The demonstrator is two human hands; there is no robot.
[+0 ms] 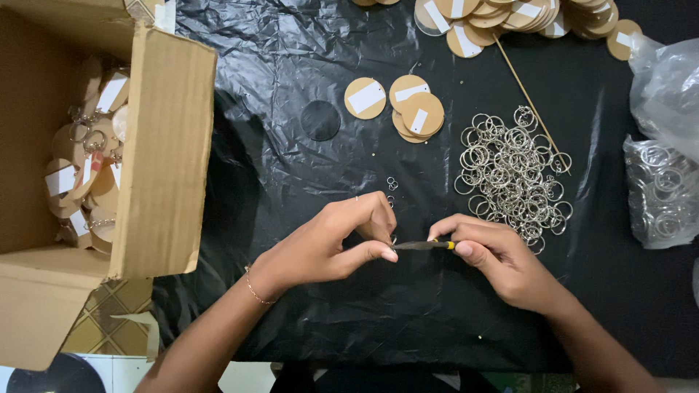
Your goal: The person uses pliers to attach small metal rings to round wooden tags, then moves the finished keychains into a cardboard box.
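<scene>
— Two hands meet over the black plastic sheet (pixel 328 306) on the surface. What is each doing?

— The left hand (pixel 331 244) is closed, pinching something tiny at its fingertips, probably a small ring, though it is too small to tell. The right hand (pixel 495 255) grips a slim tool (pixel 422 245) with a yellow collar, its tip touching that pinch.

— How to do it well?

— I'd keep the pinch firm and the tool level, working close to the sheet so nothing springs away.

— And beyond the tool?

— Just past it lie two loose small rings (pixel 392 183); to its right, the key ring pile (pixel 513 175); farther off, wooden discs (pixel 411 109); far left, the cardboard box (pixel 164 153).
</scene>
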